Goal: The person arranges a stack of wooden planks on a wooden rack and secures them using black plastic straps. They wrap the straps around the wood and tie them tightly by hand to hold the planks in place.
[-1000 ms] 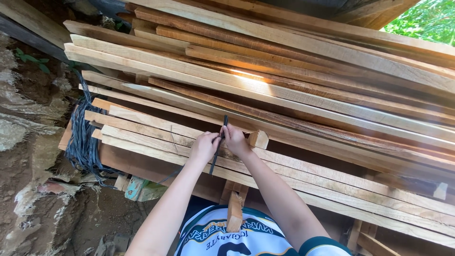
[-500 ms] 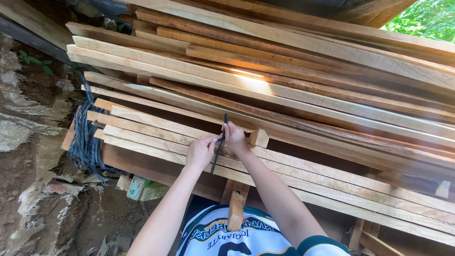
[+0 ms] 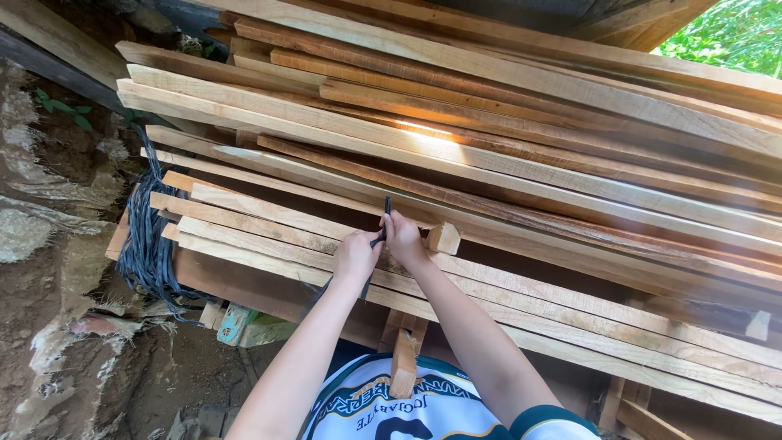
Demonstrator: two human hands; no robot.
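My left hand (image 3: 355, 254) and my right hand (image 3: 405, 238) are close together against the front of a stack of long wooden planks (image 3: 505, 171). Both hands grip a thin black strap (image 3: 386, 213) that runs up from between them and across the plank edges. A small wooden block (image 3: 444, 238) sticks out just to the right of my right hand. The strap's lower end drops behind my left forearm.
A bundle of dark strapping (image 3: 148, 244) is wound round the left ends of the lower planks. Short wooden props (image 3: 405, 358) stand under the stack. Rough earth and stone wall (image 3: 41, 212) lies at left; green foliage (image 3: 733, 33) shows top right.
Both hands stay on the strap at the same spot on the planks. The view has shifted slightly; nothing else has visibly moved.
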